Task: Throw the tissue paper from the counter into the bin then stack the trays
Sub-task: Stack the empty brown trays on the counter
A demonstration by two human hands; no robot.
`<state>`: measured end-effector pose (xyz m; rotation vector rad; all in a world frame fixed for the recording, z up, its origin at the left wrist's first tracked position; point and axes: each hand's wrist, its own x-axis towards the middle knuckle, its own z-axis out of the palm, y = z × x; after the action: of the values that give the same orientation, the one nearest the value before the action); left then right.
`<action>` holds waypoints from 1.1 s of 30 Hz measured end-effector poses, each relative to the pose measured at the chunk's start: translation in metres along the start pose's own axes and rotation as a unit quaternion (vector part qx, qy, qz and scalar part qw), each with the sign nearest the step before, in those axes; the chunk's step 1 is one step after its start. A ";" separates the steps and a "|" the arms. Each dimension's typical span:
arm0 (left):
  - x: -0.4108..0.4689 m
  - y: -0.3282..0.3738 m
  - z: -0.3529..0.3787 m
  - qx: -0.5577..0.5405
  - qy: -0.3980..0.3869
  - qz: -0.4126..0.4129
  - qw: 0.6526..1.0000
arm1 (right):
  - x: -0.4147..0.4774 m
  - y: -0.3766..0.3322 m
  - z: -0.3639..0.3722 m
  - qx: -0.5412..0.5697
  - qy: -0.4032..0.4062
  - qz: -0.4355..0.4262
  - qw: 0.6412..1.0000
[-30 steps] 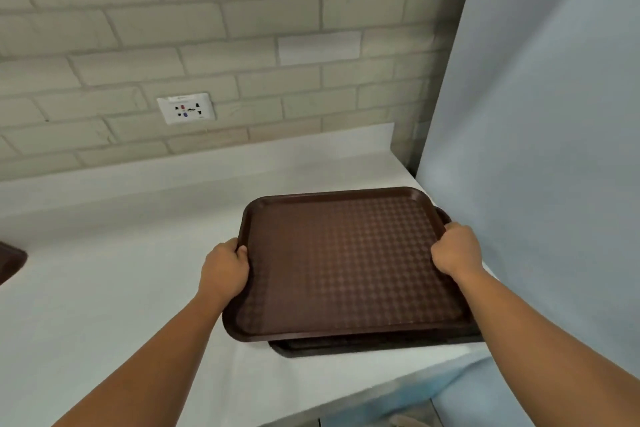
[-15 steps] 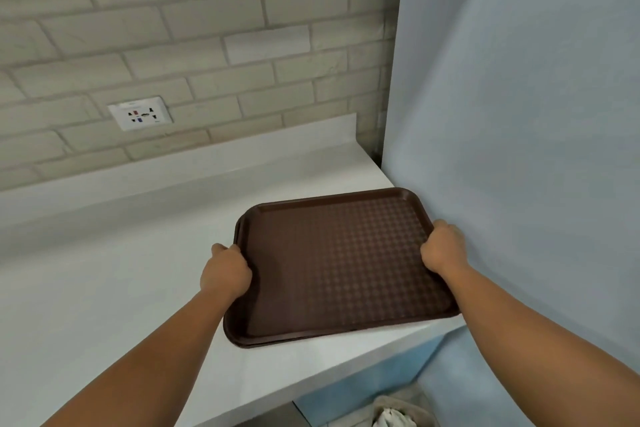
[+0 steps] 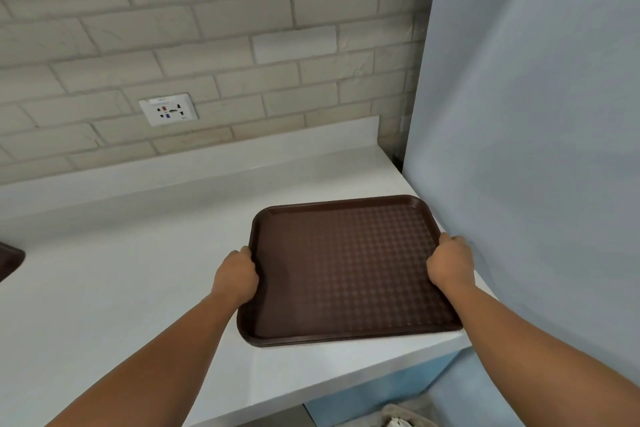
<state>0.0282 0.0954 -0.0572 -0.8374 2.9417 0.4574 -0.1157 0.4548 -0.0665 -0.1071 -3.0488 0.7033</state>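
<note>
- A greyish bin [image 3: 398, 418], cropped by the frame, sits below the white counter [image 3: 138, 288]
- The left hand [image 3: 235, 274] curls round the left rim, the right hand [image 3: 450, 263] round the right rim, of a dark brown textured plastic tray [image 3: 346, 270] lying flat at the counter's right end, beside a pale blue panel [image 3: 536, 149]; a second brown rim [image 3: 294, 344] shows under its near edge
- Another brown tray [image 3: 8, 260] pokes a corner in at far left
- A white wall socket [image 3: 168, 109] sits in the pale brick wall [image 3: 207, 28] behind

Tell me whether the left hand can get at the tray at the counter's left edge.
Probably yes, once freed: the left hand grips the rim of the stacked tray, and only bare counter lies between it and the left tray.
</note>
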 end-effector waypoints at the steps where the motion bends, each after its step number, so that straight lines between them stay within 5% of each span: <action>1: 0.000 -0.003 -0.001 -0.011 -0.003 0.004 1.000 | -0.003 -0.002 0.001 -0.032 0.008 0.004 0.999; 4: -0.002 -0.013 -0.006 -0.057 0.000 0.012 0.998 | -0.015 -0.021 0.004 -0.120 0.024 -0.002 0.992; 12: -0.008 -0.100 -0.053 -0.153 0.090 0.004 0.984 | -0.081 -0.168 0.046 -0.060 0.034 -0.204 0.977; 21: -0.040 -0.303 -0.117 -0.144 0.175 -0.064 0.972 | -0.194 -0.382 0.135 0.042 -0.084 -0.353 0.931; 33: -0.080 -0.580 -0.174 -0.035 0.219 -0.262 0.939 | -0.335 -0.604 0.266 0.059 -0.221 -0.404 0.886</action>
<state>0.4051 -0.3851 -0.0365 -1.8785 2.8764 0.3730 0.1730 -0.2258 -0.0395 1.4042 -2.9404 0.8894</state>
